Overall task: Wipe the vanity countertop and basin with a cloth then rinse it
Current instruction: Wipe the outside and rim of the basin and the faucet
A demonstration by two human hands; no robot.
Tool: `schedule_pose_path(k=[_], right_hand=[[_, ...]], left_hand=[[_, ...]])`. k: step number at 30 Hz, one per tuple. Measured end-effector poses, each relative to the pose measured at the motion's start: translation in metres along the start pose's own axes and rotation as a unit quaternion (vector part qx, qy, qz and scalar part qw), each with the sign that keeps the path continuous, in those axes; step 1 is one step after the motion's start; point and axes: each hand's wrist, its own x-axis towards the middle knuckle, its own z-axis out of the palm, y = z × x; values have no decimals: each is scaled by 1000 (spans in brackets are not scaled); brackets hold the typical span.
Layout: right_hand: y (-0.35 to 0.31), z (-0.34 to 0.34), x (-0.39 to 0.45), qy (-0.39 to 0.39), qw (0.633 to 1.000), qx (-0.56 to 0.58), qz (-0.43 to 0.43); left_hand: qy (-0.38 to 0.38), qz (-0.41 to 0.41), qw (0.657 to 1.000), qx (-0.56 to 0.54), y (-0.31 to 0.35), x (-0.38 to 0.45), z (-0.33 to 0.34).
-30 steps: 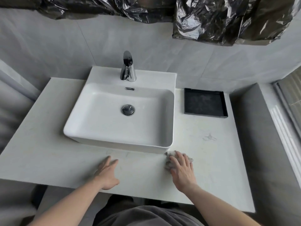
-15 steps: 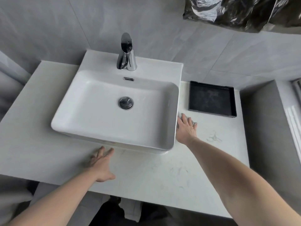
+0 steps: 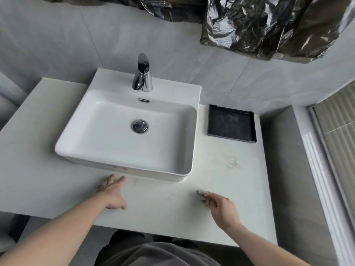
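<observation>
Your right hand [image 3: 223, 209] pinches a small grey cloth [image 3: 203, 196] against the white counter [image 3: 169, 212], fingers curled round the wad, which pokes out past your fingertips toward the basin. Your left hand [image 3: 113, 194] rests flat on the counter with fingers straight and slightly spread, holding nothing, its fingertips just short of the front wall of the basin [image 3: 119, 156]. The cloth sits on the counter's near strip, in front of the basin's right front corner and apart from it. The rectangular white basin stands on the counter, a chrome drain plug [image 3: 140, 126] in its floor and a chrome tap [image 3: 143, 73] on its back ledge. A grey smudge [image 3: 233, 164] marks the counter right of the basin. Beyond it a black tray [image 3: 231, 122] lies near the tiled wall [image 3: 57, 45]. Crumpled black plastic sheeting [image 3: 269, 25] hangs overhead.
</observation>
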Motion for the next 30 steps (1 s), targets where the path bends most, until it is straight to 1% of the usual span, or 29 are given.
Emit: schedule_pose_path(k=[1, 3, 5, 7, 8, 10, 13, 16, 21, 25, 28, 30], right_hand=[[-8, -7, 12, 13, 998, 51, 31], [-31, -23, 45, 74, 987, 130, 60], [-65, -41, 82, 122, 975, 178, 43], [-101, -57, 118, 135, 971, 199, 1], [-116, -62, 134, 130, 973, 190, -16], [-139, -64, 161, 113, 983, 134, -51], [-153, -59, 188, 89, 988, 61, -113], [-156, -66, 225, 98, 986, -1, -135], [-153, -84, 268, 87, 981, -63, -165], [-144, -77, 247, 39, 976, -159, -143], [-138, -71, 209, -34, 965, -205, -161], [-136, -61, 177, -66, 956, -228, -169]], left_hand=[[-1, -1, 1000, -1, 0, 0, 1], [-3, -2, 1000, -3, 0, 0, 1], [-6, -3, 1000, 1, 1, -2, -1], [-6, -2, 1000, 8, 2, -3, -1], [-8, -2, 1000, 8, 3, -3, -2], [-15, -3, 1000, 7, 3, -1, -2], [-27, -5, 1000, 8, 1, 2, -2], [-29, -2, 999, 16, -1, 5, 0], [-27, -2, 999, 22, 2, 1, 7], [-28, -3, 999, 21, 5, -6, 7], [-30, 0, 999, 20, 6, -10, 1], [-33, -3, 999, 19, 6, -12, -4]])
